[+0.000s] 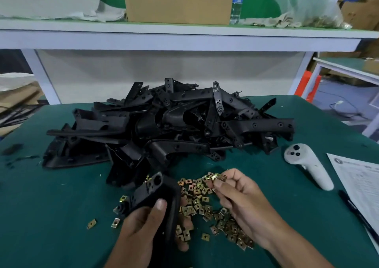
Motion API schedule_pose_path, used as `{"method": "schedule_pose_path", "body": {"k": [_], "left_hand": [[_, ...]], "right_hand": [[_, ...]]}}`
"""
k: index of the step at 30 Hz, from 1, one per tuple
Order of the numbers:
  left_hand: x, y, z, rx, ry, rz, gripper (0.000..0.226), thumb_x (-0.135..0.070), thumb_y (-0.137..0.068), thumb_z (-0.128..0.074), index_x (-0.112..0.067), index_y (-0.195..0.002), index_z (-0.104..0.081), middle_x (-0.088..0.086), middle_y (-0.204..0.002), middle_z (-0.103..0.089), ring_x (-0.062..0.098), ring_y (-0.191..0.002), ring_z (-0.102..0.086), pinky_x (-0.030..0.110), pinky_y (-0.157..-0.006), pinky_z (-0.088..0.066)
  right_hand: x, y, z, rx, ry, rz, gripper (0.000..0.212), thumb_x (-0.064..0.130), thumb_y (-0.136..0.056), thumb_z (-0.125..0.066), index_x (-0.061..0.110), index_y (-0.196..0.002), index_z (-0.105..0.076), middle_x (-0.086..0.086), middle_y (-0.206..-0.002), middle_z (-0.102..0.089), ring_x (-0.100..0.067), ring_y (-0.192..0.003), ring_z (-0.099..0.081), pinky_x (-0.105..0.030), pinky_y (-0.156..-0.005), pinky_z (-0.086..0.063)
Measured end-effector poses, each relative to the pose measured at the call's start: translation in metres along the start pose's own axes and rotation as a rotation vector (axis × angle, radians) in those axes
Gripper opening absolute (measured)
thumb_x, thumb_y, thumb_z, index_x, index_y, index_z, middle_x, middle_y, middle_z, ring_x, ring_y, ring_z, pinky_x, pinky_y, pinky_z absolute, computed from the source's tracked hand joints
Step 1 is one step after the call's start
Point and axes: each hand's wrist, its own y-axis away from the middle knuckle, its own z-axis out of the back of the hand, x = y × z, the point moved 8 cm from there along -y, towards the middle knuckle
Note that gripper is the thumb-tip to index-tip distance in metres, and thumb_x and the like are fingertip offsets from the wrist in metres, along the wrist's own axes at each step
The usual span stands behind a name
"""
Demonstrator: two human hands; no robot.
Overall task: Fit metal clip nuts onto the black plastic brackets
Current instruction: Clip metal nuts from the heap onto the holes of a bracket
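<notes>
Holding a black bracket, the left hand grips; the right hand pinches a clip nut above loose nuts, behind them a bracket pile on the tabletop.

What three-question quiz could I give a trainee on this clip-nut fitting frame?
1. True or false: the left hand grips a black plastic bracket.
2. What does the right hand pinch: (a) a pen, (b) a brass-coloured metal clip nut, (c) the white handheld controller?
3. Where is the heap of black plastic brackets: nearer or farther than the scattered loose clip nuts on the green table mat?

Key: 1 true; 2 b; 3 farther.
</notes>
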Motion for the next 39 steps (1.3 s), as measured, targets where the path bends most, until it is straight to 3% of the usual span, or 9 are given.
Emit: {"method": "schedule_pose_path", "body": {"k": [5,10,12,16,21,25,29,34,39], "left_hand": [[0.008,0.001,-0.013,0.124,0.018,0.09,0.024,-0.034,-0.086,-0.072,-0.025,-0.108,-0.076,0.03,-0.096,-0.072,0.04,-0.056,-0.067,0.038,-0.048,-0.056],[0.009,0.001,-0.013,0.133,-0.072,0.03,0.045,-0.052,-0.067,-0.073,-0.036,-0.108,-0.075,0.022,-0.101,-0.075,0.04,-0.073,-0.072,0.041,-0.062,-0.06],[0.006,0.003,-0.013,0.121,-0.157,-0.034,0.04,-0.054,-0.072,-0.073,-0.036,-0.108,-0.076,0.017,-0.099,-0.076,0.033,-0.08,-0.074,0.035,-0.065,-0.06],[-0.005,0.008,-0.016,0.083,-0.48,-0.208,0.023,-0.049,-0.078,-0.072,-0.051,-0.101,-0.073,-0.015,-0.094,-0.078,0.001,-0.092,-0.071,0.008,-0.074,-0.05],[-0.012,0.013,-0.016,0.049,-0.676,-0.277,0.02,-0.061,-0.074,-0.071,-0.071,-0.09,-0.066,-0.025,-0.078,-0.074,-0.007,-0.076,-0.069,0.003,-0.058,-0.045],[-0.012,0.015,-0.017,0.083,-0.823,-0.366,0.016,-0.065,-0.083,-0.066,-0.073,-0.095,-0.062,-0.026,-0.072,-0.071,-0.004,-0.068,-0.068,0.012,-0.052,-0.048],[-0.018,0.018,-0.023,0.111,-0.93,-0.463,0.019,-0.059,-0.087,-0.061,-0.075,-0.096,-0.058,-0.033,-0.068,-0.064,-0.007,-0.056,-0.061,0.0,-0.048,-0.034],[-0.011,0.015,-0.016,0.089,-0.899,-0.447,0.023,-0.066,-0.083,-0.06,-0.072,-0.105,-0.061,-0.017,-0.066,-0.069,0.009,-0.056,-0.064,0.025,-0.046,-0.048],[-0.013,0.016,-0.015,0.056,-0.913,-0.452,0.017,-0.067,-0.083,-0.065,-0.073,-0.099,-0.061,-0.008,-0.058,-0.063,0.015,-0.052,-0.059,0.028,-0.045,-0.042]], "right_hand": [[-0.005,0.0,-0.001,0.046,-0.033,-0.057,0.027,0.017,-0.083,-0.07,0.018,-0.11,-0.076,-0.002,-0.09,-0.073,-0.005,-0.071,-0.056,-0.021,-0.06,-0.042],[-0.008,0.001,-0.006,0.103,-0.122,-0.081,0.016,0.018,-0.079,-0.073,0.015,-0.094,-0.076,-0.007,-0.09,-0.069,-0.007,-0.069,-0.05,-0.018,-0.053,-0.039],[-0.007,0.002,-0.008,0.111,-0.121,-0.073,0.018,0.02,-0.08,-0.072,0.015,-0.096,-0.075,-0.008,-0.092,-0.07,-0.007,-0.069,-0.049,-0.018,-0.054,-0.038],[-0.005,0.006,-0.012,0.134,-0.018,-0.058,0.027,0.028,-0.081,-0.07,0.024,-0.106,-0.078,-0.004,-0.098,-0.075,-0.002,-0.068,-0.05,-0.018,-0.058,-0.041],[-0.001,0.013,-0.018,0.151,0.056,-0.009,0.019,0.037,-0.078,-0.074,0.029,-0.095,-0.078,0.015,-0.079,-0.064,-0.002,-0.062,-0.043,-0.014,-0.061,-0.041],[0.006,0.02,-0.026,0.208,0.226,0.107,0.013,0.038,-0.085,-0.077,0.031,-0.096,-0.075,0.024,-0.072,-0.057,0.004,-0.072,-0.054,-0.01,-0.069,-0.045],[0.01,0.024,-0.033,0.23,0.284,0.161,0.004,0.028,-0.085,-0.074,0.028,-0.089,-0.075,0.023,-0.071,-0.062,0.006,-0.071,-0.058,-0.008,-0.066,-0.045],[0.011,0.024,-0.03,0.2,0.316,0.172,0.006,0.028,-0.085,-0.071,0.026,-0.089,-0.076,0.017,-0.071,-0.066,0.002,-0.071,-0.061,-0.011,-0.066,-0.046],[0.012,0.024,-0.027,0.169,0.359,0.218,0.008,0.034,-0.086,-0.075,0.026,-0.087,-0.076,0.012,-0.07,-0.068,-0.004,-0.07,-0.06,-0.014,-0.067,-0.048]]}}
